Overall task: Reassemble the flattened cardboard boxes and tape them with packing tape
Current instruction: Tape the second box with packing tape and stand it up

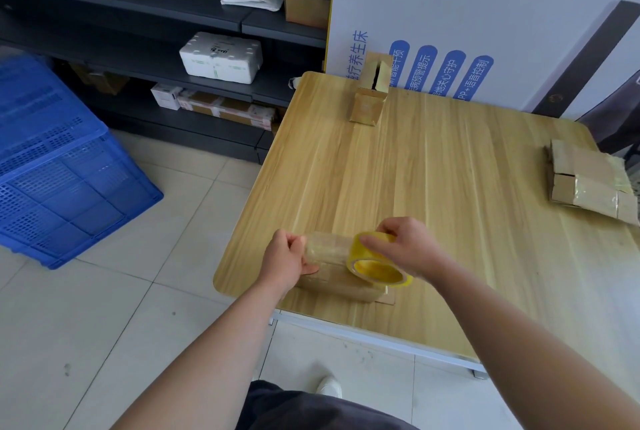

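The left hand (290, 258) pinches the free end of the tape strip (327, 249), fingers curled, thumb against the box (341, 286). The right hand (410, 245) grips the yellow roll (378, 265), which is tilted over the box's right end. The strip runs left to right along the box's long axis. The box lies at the bench's (433, 187) near left corner. A taped box (370, 94) stands at the far edge and flat boxes (588, 182) lie at the right.

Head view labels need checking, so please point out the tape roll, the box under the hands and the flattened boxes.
tape roll (376, 271): head view, inside of its yellow core.
box under the hands (341, 287): head view, its brown top face.
flattened boxes (588, 184): head view, taped top of the stack.
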The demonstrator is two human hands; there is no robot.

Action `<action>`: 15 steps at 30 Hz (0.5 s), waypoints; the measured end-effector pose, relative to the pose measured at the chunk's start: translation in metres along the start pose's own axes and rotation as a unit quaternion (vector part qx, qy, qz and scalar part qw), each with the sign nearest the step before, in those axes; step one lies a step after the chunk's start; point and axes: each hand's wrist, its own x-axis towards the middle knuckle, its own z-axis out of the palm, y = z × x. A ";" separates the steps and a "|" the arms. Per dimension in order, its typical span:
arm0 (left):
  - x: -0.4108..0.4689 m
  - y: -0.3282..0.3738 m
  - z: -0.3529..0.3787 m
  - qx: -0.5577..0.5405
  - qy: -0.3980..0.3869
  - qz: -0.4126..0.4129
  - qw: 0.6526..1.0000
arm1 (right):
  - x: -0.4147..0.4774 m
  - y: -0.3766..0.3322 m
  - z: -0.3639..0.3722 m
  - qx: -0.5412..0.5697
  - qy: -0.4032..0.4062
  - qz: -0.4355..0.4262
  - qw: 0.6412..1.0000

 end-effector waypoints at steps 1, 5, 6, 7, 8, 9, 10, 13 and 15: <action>0.001 -0.002 -0.002 -0.003 0.000 -0.005 1.000 | -0.001 -0.002 0.000 -0.036 0.008 0.001 0.999; 0.008 -0.008 -0.004 -0.016 -0.016 -0.026 0.999 | -0.004 -0.004 0.003 -0.098 0.001 0.003 0.995; 0.010 -0.007 -0.003 -0.020 -0.018 -0.032 0.999 | -0.004 -0.006 0.004 -0.108 0.000 0.001 0.994; 0.011 -0.006 -0.003 -0.016 -0.022 -0.035 0.999 | -0.004 -0.007 0.006 -0.119 0.001 0.000 0.993; 0.013 -0.005 -0.003 -0.004 -0.026 -0.035 0.999 | -0.004 -0.008 0.007 -0.129 0.004 0.000 0.992; 0.014 -0.005 -0.003 0.013 -0.029 -0.033 0.999 | -0.003 -0.010 0.009 -0.137 0.005 0.002 0.991; 0.016 -0.005 -0.004 0.027 -0.029 -0.033 0.999 | -0.002 -0.012 0.010 -0.144 0.005 0.003 0.990; 0.019 -0.008 -0.005 0.049 -0.024 -0.040 0.998 | 0.004 -0.017 0.016 -0.161 0.007 0.011 0.987; 0.020 -0.009 -0.006 0.037 -0.029 -0.039 0.998 | 0.008 -0.019 0.018 -0.162 0.006 0.020 0.987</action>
